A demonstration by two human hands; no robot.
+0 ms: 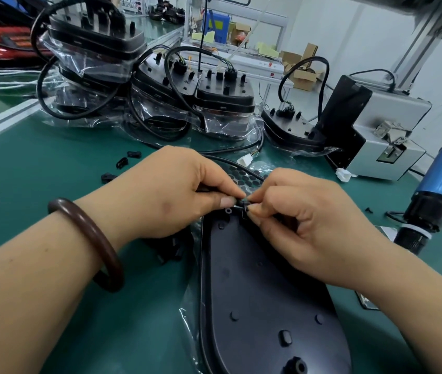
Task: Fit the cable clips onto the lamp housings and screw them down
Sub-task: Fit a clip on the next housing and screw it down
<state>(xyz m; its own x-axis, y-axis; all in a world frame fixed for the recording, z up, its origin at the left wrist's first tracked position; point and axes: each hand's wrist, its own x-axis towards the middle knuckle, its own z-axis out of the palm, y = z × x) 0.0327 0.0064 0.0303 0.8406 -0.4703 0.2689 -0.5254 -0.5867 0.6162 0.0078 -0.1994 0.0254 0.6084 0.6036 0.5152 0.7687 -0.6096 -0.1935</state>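
A black lamp housing (257,287) lies back-up on the green mat right in front of me, partly in clear plastic wrap. Over its far end, my left hand (176,193) and my right hand (311,220) meet and both pinch a small black cable clip (242,203) between thumb and fingertips. A black cable (244,168) runs from behind my hands toward a white connector (244,159). The clip is mostly hidden by my fingers. Three loose black clips (122,162) lie on the mat at the left.
Stacks of wrapped lamp housings (222,103) with looped cables fill the back of the bench. A grey screw feeder box (384,141) stands at right. A blue electric screwdriver (438,190) hangs at the right edge. A small screw (368,210) lies near it.
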